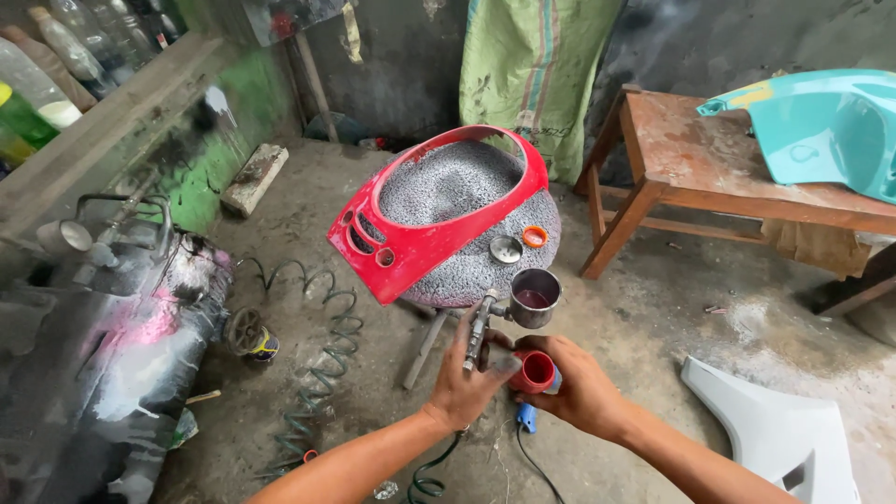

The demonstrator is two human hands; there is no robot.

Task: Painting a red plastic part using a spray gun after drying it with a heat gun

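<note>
Both forearms reach up from the bottom edge, elbows cut off by the frame. The left hand (464, 381) wraps tightly around the grip of a spray gun (481, 329), knuckles toward the camera, so its palm and the gun's trigger are hidden. The right hand (576, 385) closes around a small red paint can (537, 371), tipped sideways with its open mouth facing left; a blue fitting (527, 418) shows just below it. The gun's open metal cup (535, 297) sits just above the can, holding dark red liquid. Beyond, a red motorcycle panel (425, 219) leans on a speckled round stand (476, 224), where a metal lid (506, 248) and an orange cap (535, 236) lie.
</note>
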